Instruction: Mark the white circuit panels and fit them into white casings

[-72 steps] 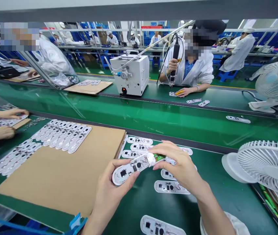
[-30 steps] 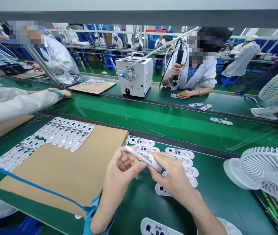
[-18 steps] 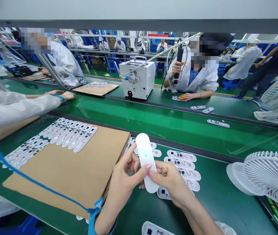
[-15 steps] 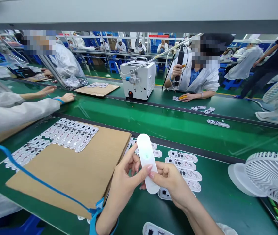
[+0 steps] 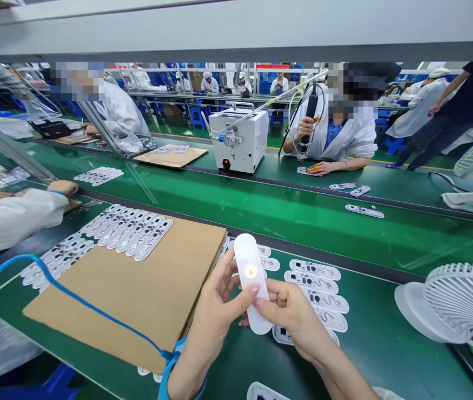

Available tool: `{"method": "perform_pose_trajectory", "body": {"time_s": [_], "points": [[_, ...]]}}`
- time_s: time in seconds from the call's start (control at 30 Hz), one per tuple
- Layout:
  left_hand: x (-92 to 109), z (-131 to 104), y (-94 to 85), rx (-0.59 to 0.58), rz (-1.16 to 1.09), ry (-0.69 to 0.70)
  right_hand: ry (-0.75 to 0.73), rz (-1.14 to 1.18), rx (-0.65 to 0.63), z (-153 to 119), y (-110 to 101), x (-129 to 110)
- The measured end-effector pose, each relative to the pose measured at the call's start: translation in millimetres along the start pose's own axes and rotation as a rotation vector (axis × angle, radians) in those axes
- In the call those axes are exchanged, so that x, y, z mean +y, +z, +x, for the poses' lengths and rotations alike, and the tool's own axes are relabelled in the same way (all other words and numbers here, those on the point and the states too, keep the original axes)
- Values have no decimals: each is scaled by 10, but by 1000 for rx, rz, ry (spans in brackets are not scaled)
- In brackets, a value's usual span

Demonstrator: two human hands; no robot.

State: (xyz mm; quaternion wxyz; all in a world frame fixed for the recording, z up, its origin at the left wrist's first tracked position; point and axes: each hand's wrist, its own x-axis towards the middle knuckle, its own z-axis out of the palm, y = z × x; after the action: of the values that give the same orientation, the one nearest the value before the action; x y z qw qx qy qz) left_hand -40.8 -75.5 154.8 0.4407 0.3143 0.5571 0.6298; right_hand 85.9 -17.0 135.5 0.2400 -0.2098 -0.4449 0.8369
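Observation:
Between my two hands is a white oval panel point(image 5: 246, 253), tilted upright, with a warm light glowing at its middle. My left hand point(image 5: 223, 303) grips its left side, thumb on the front face and fingers behind. My right hand point(image 5: 292, 311) pinches the lower right edge, its thumb close to the left one. A blue wrist strap point(image 5: 173, 369) with a cord circles my left wrist. Behind and right of my hands lie several similar panels with circuit boards point(image 5: 319, 282), component side up. Another panel point(image 5: 263, 392) lies at the bottom edge of view.
Left of my hands are cardboard sheets point(image 5: 136, 294) with rows of panels point(image 5: 136, 230) along the far edge. A white fan point(image 5: 465, 305) stands at right. Across the green conveyor point(image 5: 203, 203), a co-worker holds a black tool point(image 5: 312, 105) beside a white machine point(image 5: 240, 139).
The light in the panel has turned from green to warm white. At left, a co-worker's arms have drawn back, and a group of panels now shows on the conveyor. My grip is unchanged.

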Motion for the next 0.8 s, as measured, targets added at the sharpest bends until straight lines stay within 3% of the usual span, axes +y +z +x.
{"method": "perform_pose_trajectory", "body": {"time_s": [0.23,0.4,0.47,0.53,0.63,0.7,0.77,0.8], "points": [[-48,31,8,-12,-109,-106,51,-12,18,22,29,91],[-74,-11,-4,11,-116,-174,101,31,-125,48,14,68],[-50,-12,-43,32,-104,-148,113,18,-125,79,-14,75],[-8,60,-159,86,-38,-65,100,-18,-26,113,-56,91],[35,365,-529,104,393,39,80,-65,151,144,-154,90],[14,655,-866,77,946,71,61,-62,216,141,-230,50],[-40,914,-1195,128,1486,131,18,-27,258,127,-297,-16],[-69,1008,-1331,160,1592,149,-7,2,274,121,-321,-52]]}}
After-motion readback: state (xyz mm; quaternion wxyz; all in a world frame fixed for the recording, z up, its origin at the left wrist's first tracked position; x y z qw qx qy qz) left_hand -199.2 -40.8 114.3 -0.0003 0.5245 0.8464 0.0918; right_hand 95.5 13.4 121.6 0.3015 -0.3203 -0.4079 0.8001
